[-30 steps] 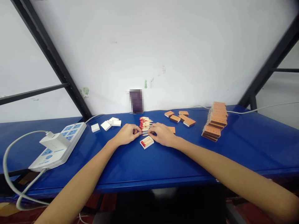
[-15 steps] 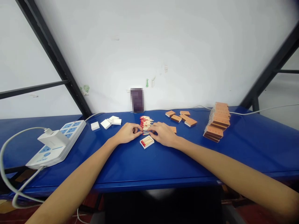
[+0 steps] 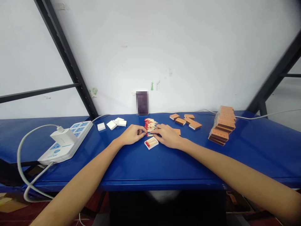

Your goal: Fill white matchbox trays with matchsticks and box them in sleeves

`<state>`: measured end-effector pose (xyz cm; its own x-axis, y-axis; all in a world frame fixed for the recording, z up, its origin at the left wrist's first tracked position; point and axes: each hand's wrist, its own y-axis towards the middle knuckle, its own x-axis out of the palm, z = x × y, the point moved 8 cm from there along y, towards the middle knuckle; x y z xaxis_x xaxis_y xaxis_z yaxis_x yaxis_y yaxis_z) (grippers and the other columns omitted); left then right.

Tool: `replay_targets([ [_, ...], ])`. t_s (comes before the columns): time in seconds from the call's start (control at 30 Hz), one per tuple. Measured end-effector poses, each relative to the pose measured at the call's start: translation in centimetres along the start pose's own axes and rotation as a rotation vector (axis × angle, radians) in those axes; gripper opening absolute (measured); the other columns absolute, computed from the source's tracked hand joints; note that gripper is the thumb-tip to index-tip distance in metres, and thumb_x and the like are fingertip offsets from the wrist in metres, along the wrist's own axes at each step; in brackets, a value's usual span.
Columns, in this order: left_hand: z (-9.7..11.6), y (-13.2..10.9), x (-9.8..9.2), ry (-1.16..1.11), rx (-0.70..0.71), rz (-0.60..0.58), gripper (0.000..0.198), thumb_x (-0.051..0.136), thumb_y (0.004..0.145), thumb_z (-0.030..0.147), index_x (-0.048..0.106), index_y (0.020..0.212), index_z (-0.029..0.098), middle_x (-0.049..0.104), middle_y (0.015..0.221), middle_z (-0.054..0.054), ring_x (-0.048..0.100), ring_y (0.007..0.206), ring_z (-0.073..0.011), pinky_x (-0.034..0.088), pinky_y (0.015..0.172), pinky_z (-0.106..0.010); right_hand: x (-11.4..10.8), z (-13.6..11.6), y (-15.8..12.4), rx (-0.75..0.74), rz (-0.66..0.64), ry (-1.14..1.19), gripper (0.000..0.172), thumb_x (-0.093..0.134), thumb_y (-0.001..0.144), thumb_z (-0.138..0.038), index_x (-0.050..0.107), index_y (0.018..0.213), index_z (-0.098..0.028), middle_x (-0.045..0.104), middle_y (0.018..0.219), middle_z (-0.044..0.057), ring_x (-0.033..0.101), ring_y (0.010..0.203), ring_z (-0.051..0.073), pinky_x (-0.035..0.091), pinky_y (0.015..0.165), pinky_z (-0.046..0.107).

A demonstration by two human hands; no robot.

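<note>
A pile of red-headed matches (image 3: 150, 124) lies on the blue table, heads to the left. At the near edge of the pile, my left hand (image 3: 132, 134) has its thumb and index finger bent together at the head ends of a few matches. From the other side, my right hand (image 3: 167, 135) closes its fingertips on the stick ends of those matches. Just below both hands sits a white matchbox tray (image 3: 151, 143), partly filled with matches. An orange matchbox sleeve (image 3: 177, 131) is partly hidden behind my right hand.
Several white trays (image 3: 112, 125) lie at left. Orange matchboxes (image 3: 180, 121) are scattered right of the pile, with a tall stack of matchboxes (image 3: 224, 121) farther right. A power strip (image 3: 68, 147) with a charger and cable occupies the left side. A dark pixelated rectangle (image 3: 142, 103) stands against the wall.
The whole scene has shifted slightly right in view as the camera turned. Both hands keep nearly the same place at the matches, with only small finger movement.
</note>
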<state>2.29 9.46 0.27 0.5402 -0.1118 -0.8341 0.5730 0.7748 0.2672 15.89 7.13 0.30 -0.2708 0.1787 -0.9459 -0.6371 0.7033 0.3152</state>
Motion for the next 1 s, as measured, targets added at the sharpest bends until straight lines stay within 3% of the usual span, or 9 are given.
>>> replay_targets([
  [0.17, -0.61, -0.06, -0.19, -0.005, 0.007, 0.01, 0.032, 0.047, 0.086, 0.021, 0.069, 0.109, 0.018, 0.055, 0.062, 0.003, 0.046, 0.055, -0.011, 0.035, 0.057, -0.023, 0.23, 0.23, 0.06, 0.012, -0.009, -0.001, 0.032, 0.048, 0.098, -0.03, 0.066, 0.125, -0.026, 0.062, 0.102, 0.007, 0.054, 0.096, 0.021, 0.037, 0.079, 0.032],
  [0.4, 0.05, -0.15, -0.28, 0.05, 0.021, 0.003, 0.033, 0.051, 0.087, 0.026, 0.067, 0.114, 0.019, 0.053, 0.06, 0.004, 0.046, 0.054, -0.0113, 0.035, 0.058, -0.024, 0.35, 0.44, 0.01, 0.034, -0.042, 0.018, 0.035, 0.047, 0.098, -0.031, 0.063, 0.128, -0.024, 0.061, 0.106, 0.008, 0.057, 0.095, 0.02, 0.038, 0.08, 0.032],
  [0.67, 0.35, -0.06, -0.22, 0.088, 0.029, -0.006, 0.028, 0.053, 0.085, 0.025, 0.071, 0.104, 0.016, 0.053, 0.059, 0.003, 0.046, 0.053, -0.0109, 0.034, 0.057, -0.023, 0.3, 0.55, -0.07, 0.049, -0.036, 0.09, 0.033, 0.049, 0.097, -0.029, 0.064, 0.124, -0.022, 0.061, 0.109, 0.008, 0.059, 0.092, 0.019, 0.04, 0.08, 0.03],
  [0.83, 0.24, -0.14, -0.18, 0.098, 0.026, 0.003, 0.029, 0.053, 0.086, 0.024, 0.069, 0.109, 0.017, 0.053, 0.06, 0.004, 0.046, 0.054, -0.0104, 0.035, 0.058, -0.023, 0.09, 0.39, -0.12, 0.05, -0.016, 0.111, 0.03, 0.052, 0.095, -0.027, 0.065, 0.121, -0.021, 0.063, 0.105, 0.007, 0.058, 0.084, 0.017, 0.039, 0.075, 0.028],
  [1.0, 0.01, -0.09, -0.12, 0.106, 0.035, 0.004, 0.026, 0.053, 0.087, 0.025, 0.068, 0.107, 0.018, 0.051, 0.06, 0.005, 0.046, 0.053, -0.0103, 0.036, 0.058, -0.023, 0.18, 0.63, -0.1, 0.058, -0.015, 0.095, 0.034, 0.05, 0.096, -0.03, 0.062, 0.127, -0.024, 0.063, 0.109, 0.008, 0.059, 0.09, 0.019, 0.04, 0.078, 0.03],
])
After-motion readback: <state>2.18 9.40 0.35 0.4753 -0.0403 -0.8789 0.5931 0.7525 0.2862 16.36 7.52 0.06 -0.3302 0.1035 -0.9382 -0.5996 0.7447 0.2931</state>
